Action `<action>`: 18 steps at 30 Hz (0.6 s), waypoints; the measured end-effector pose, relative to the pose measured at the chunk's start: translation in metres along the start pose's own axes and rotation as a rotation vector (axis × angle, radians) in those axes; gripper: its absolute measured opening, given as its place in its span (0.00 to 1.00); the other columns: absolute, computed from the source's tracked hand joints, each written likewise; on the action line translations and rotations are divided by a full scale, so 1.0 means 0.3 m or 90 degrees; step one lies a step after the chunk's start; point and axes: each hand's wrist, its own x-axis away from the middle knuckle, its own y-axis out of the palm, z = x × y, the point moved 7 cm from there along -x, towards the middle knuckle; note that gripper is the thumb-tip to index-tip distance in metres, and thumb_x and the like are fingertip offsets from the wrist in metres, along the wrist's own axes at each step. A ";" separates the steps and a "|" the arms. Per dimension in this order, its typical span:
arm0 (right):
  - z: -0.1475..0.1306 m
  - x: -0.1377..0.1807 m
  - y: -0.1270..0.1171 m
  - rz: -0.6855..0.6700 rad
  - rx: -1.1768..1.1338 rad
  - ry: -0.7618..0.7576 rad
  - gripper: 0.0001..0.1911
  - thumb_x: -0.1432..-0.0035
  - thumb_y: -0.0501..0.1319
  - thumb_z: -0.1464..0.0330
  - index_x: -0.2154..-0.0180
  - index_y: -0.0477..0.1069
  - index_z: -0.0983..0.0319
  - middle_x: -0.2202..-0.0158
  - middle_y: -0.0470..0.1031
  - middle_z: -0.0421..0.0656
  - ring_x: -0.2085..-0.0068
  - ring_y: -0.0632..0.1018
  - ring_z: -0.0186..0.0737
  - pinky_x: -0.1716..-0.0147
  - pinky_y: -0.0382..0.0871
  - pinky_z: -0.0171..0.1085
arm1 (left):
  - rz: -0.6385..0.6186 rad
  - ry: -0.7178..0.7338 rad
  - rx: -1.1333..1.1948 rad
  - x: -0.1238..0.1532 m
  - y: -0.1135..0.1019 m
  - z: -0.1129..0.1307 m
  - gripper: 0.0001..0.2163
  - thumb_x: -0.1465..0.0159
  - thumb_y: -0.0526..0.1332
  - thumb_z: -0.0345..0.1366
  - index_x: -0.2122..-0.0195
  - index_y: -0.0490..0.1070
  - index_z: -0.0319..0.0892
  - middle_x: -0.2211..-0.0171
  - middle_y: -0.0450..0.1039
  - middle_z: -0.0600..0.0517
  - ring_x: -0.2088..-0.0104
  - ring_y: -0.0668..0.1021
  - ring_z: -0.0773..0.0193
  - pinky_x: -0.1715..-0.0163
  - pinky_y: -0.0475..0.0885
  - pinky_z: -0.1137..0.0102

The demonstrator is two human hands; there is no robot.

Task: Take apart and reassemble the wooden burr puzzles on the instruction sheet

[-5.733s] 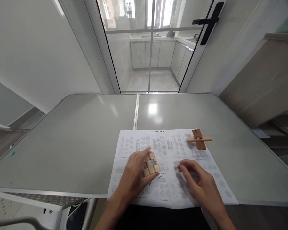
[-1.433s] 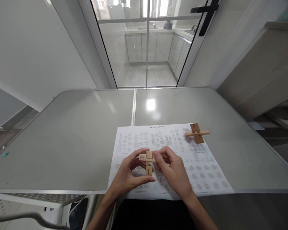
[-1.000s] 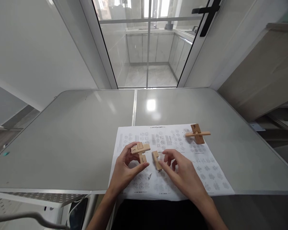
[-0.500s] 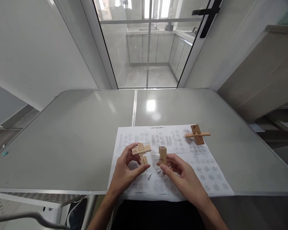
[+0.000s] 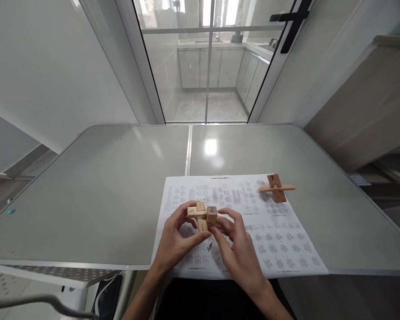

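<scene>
My left hand (image 5: 175,238) is closed on joined wooden puzzle pieces (image 5: 196,212), which cross each other and carry dark handwritten marks. In my right hand (image 5: 235,242) is a separate wooden puzzle block (image 5: 212,215), its end marked with a 2 and facing up. That block sits against the right side of the joined pieces; whether it fits into a notch I cannot tell. Both hands are above a printed sheet (image 5: 280,262) covered in small puzzle diagrams. Fingertips hide the lower parts of the pieces.
Toward the sheet's upper right corner lies another crossed wooden piece (image 5: 277,188) with a thin bar through it. The grey folding table (image 5: 136,195) has a seam down its middle. A glass door (image 5: 206,71) stands behind it. A small teal object (image 5: 10,211) lies at the far left.
My right hand has moved left, bringing its block against the joined pieces in my left hand. The block has turned so its marked end shows. The left hand stays nearly in place.
</scene>
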 end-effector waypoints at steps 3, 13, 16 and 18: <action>-0.002 0.006 -0.001 0.001 0.006 -0.015 0.18 0.25 0.58 0.62 0.38 0.58 0.53 0.46 0.84 0.50 0.46 0.85 0.48 0.48 0.80 0.46 | -0.006 0.000 0.006 -0.001 0.000 -0.005 0.27 0.43 0.77 0.41 0.43 0.74 0.47 0.45 0.78 0.47 0.53 0.81 0.55 0.53 0.78 0.64; 0.013 0.020 0.004 0.046 0.013 0.038 0.17 0.26 0.59 0.59 0.41 0.61 0.55 0.48 0.84 0.52 0.47 0.86 0.50 0.50 0.81 0.45 | -0.002 0.019 0.011 -0.002 -0.002 -0.007 0.29 0.45 0.79 0.41 0.43 0.74 0.47 0.46 0.78 0.47 0.54 0.81 0.57 0.55 0.78 0.66; 0.017 0.020 0.001 0.051 0.022 0.049 0.17 0.27 0.58 0.58 0.42 0.61 0.56 0.47 0.84 0.52 0.48 0.86 0.51 0.52 0.82 0.45 | 0.008 0.043 -0.008 -0.002 -0.005 -0.006 0.29 0.46 0.79 0.41 0.43 0.74 0.47 0.46 0.78 0.47 0.52 0.81 0.55 0.55 0.78 0.66; 0.018 0.019 0.001 0.048 0.022 0.051 0.17 0.27 0.59 0.58 0.42 0.62 0.56 0.48 0.84 0.52 0.48 0.86 0.51 0.52 0.82 0.45 | 0.011 0.042 -0.014 -0.001 -0.007 -0.009 0.30 0.46 0.79 0.41 0.43 0.74 0.47 0.46 0.79 0.47 0.52 0.81 0.55 0.55 0.78 0.65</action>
